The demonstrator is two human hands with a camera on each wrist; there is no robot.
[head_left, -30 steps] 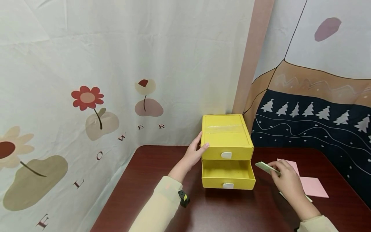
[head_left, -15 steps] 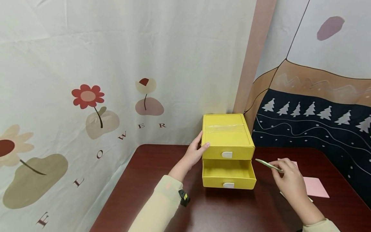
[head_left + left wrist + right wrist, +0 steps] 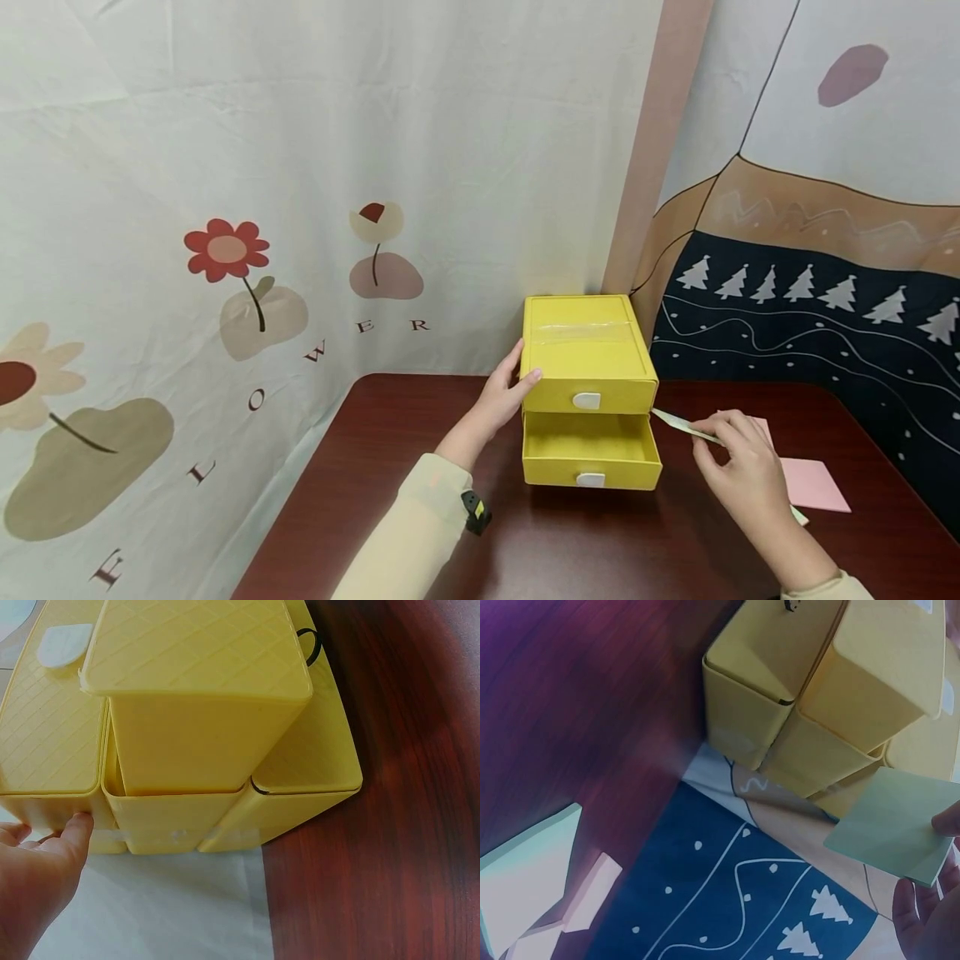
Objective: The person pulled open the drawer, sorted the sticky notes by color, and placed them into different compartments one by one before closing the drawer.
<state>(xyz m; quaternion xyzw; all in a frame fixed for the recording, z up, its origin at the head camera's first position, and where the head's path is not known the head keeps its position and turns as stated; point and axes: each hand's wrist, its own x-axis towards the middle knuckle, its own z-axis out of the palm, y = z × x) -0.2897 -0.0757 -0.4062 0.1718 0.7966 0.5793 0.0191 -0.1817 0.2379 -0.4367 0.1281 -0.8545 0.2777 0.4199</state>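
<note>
A yellow drawer cabinet (image 3: 588, 337) with white pull tabs stands on the table. Below its top drawer (image 3: 551, 397), another drawer (image 3: 622, 472) is pulled out, and the part of its inside that shows holds nothing. My left hand (image 3: 498, 400) rests against the cabinet's left side, thumb near the front edge; the left wrist view shows the thumb (image 3: 77, 829) touching the yellow wall. With thumb and fingers, my right hand (image 3: 742, 462) pinches a square light green sticky note pad (image 3: 889, 817). The pad is in the air at the cabinet's right, tilted.
Pink sticky note pads (image 3: 813, 483) lie on the dark red table (image 3: 570, 550) at the right. Another light green pad (image 3: 532, 870) lies beside them, partly behind my right forearm in the head view. Printed cloth (image 3: 480, 167) hangs behind the table.
My right hand has shifted slightly left, and the green pad it holds has tilted and come closer to the cabinet. The left hand and the drawers stay as they were.
</note>
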